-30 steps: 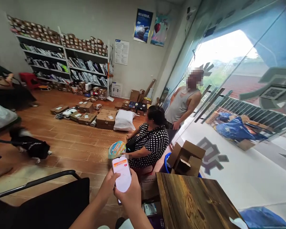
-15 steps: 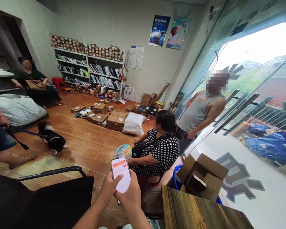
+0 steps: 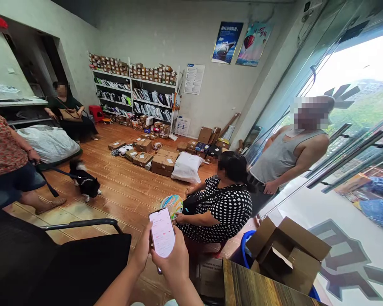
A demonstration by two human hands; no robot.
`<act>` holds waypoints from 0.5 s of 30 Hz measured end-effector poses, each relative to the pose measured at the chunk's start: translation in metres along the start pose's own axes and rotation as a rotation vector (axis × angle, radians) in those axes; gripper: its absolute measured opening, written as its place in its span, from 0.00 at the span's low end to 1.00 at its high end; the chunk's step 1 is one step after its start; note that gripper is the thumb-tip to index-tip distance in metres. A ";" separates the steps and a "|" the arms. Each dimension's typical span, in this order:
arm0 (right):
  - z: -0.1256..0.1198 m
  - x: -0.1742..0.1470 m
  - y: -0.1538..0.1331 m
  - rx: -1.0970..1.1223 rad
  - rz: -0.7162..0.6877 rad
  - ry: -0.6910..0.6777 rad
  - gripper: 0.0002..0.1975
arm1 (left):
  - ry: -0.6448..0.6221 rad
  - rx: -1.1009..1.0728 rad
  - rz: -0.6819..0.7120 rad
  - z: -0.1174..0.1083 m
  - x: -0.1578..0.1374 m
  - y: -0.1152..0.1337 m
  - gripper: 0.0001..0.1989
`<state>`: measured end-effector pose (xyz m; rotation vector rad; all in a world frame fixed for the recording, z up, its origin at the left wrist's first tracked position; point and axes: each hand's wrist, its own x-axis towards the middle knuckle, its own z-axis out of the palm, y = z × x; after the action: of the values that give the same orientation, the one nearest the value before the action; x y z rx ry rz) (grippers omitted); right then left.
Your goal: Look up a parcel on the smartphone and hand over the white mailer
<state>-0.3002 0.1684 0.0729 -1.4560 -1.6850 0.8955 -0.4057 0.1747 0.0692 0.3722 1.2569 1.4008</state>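
Note:
A smartphone [image 3: 162, 232] with a lit pink-and-white screen is held upright in front of me by both hands. My left hand [image 3: 142, 251] grips its left edge, with the thumb resting near the screen's side. My right hand [image 3: 175, 262] wraps the right edge and lower back of the phone. Just beyond the phone, a seated person in a polka-dot top [image 3: 221, 207] holds a round colourful fan [image 3: 172, 204].
A black chair [image 3: 79, 255] stands at lower left, a wooden table [image 3: 258, 287] at lower right, with an open cardboard box [image 3: 290, 250] behind it. A leashed black-and-white dog [image 3: 85, 183], floor parcels [image 3: 162, 160], shelves [image 3: 137, 91], a standing person [image 3: 287, 157] by the glass door, and others at left.
The view has swung left and back, bringing more of the room and the people at left into sight. The phone's screen now shows a different, paler page. Both hands still hold it.

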 end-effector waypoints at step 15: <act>-0.002 -0.003 0.001 -0.019 -0.058 0.025 0.34 | -0.037 0.078 -0.009 -0.010 -0.005 -0.001 0.24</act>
<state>-0.2975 0.1659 0.0724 -1.4177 -1.7128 0.8296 -0.4125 0.1659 0.0667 0.4427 1.2840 1.3342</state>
